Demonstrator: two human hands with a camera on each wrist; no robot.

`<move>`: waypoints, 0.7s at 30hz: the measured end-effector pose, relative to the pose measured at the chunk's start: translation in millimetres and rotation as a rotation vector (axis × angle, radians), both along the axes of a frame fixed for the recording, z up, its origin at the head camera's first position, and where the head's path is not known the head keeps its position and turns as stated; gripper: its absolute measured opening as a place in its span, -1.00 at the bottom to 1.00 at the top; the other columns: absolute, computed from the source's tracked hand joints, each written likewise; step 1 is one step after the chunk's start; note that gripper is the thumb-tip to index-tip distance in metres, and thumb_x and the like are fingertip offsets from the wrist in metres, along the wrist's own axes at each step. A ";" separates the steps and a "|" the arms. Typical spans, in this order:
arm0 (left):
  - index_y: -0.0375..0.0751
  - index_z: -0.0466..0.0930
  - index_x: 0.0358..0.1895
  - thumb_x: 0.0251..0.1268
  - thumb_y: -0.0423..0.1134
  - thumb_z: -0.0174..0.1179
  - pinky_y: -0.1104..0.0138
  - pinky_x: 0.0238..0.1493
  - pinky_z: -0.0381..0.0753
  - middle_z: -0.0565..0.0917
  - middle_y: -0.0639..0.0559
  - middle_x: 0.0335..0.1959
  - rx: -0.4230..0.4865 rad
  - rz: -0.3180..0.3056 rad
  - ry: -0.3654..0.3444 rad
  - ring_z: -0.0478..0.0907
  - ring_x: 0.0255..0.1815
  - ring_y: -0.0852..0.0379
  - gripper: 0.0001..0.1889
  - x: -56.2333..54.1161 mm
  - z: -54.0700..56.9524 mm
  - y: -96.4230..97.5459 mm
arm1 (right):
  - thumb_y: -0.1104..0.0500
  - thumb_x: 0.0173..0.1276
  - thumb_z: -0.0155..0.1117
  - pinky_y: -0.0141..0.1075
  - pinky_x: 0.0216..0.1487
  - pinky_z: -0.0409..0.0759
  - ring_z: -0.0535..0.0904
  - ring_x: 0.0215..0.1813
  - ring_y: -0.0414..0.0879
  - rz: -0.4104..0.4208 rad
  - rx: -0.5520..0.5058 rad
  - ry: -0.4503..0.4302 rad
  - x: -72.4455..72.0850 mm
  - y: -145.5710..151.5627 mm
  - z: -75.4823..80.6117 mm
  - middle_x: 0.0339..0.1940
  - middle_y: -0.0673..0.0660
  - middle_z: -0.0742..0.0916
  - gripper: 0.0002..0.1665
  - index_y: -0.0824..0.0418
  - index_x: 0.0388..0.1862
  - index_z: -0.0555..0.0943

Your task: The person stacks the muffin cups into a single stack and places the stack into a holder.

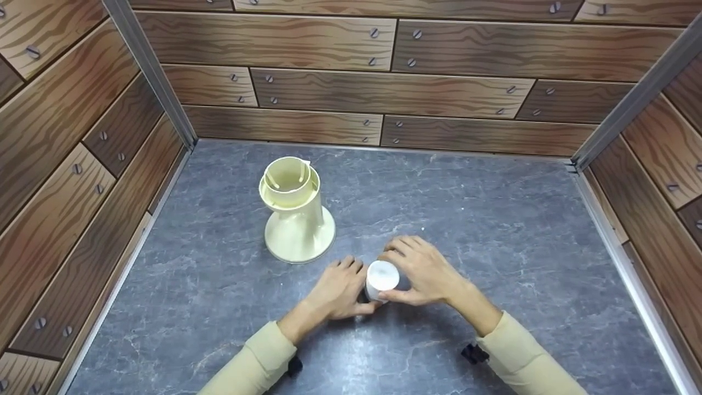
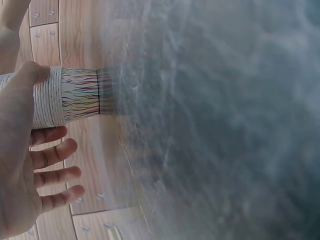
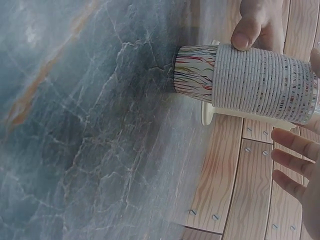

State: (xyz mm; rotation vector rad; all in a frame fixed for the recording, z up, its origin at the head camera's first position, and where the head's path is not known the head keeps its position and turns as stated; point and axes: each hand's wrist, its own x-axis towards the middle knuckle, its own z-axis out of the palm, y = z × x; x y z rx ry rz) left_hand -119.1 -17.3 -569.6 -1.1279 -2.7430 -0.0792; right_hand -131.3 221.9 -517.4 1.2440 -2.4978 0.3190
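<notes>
A stack of paper cups (image 1: 383, 275) stands upright on the table between my hands, its top cup's white mouth facing up. Both wrist views show many white rims nested together, with colourful wavy lines on the lowest cup (image 2: 81, 92). My left hand (image 1: 341, 288) holds the stack lower down from the left, thumb against the rims and the other fingers loosely bent. Around the top of the stack, my right hand (image 1: 422, 274) has its thumb and index finger on opposite sides. The right hand's remaining fingers (image 3: 290, 160) stand away from the cups.
A cream plastic stand (image 1: 299, 236) with a wide round base and an open cylindrical top stands behind and left of the cups. The grey marbled table (image 1: 493, 219) is enclosed by wood-patterned walls (image 1: 318, 88) at the back and sides.
</notes>
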 end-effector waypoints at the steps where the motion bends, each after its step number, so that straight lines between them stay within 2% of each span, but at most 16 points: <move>1: -0.09 0.60 0.16 0.23 0.50 0.15 0.17 -0.01 0.68 0.72 0.03 -0.04 0.000 0.001 0.000 0.61 0.02 0.05 -0.25 0.3 0.1 0.1 | -0.53 0.25 0.30 -0.06 0.20 0.63 0.64 0.12 -0.03 0.001 -0.002 0.003 0.2 0.0 -0.3 0.01 0.03 0.72 -0.26 0.01 0.08 0.68; 17: -0.09 0.60 0.22 0.17 0.51 0.21 0.18 0.03 0.68 0.72 0.03 -0.02 -0.006 -0.004 0.013 0.61 0.03 0.05 -0.19 -0.5 -2.8 -0.2 | -0.54 0.28 0.26 -0.07 0.22 0.62 0.63 0.15 -0.04 -0.027 0.002 -0.032 2.2 0.5 -5.2 0.05 0.03 0.72 -0.25 0.01 0.11 0.66; 21: -0.08 0.61 0.20 0.20 0.55 0.17 0.19 0.01 0.69 0.72 0.03 -0.03 -0.006 -0.013 0.036 0.61 0.02 0.05 -0.19 -1.0 -2.9 -0.2 | -0.52 0.27 0.29 -0.06 0.20 0.64 0.63 0.15 -0.03 -0.028 -0.010 -0.034 2.4 0.2 -5.6 0.05 0.04 0.73 -0.25 0.01 0.12 0.66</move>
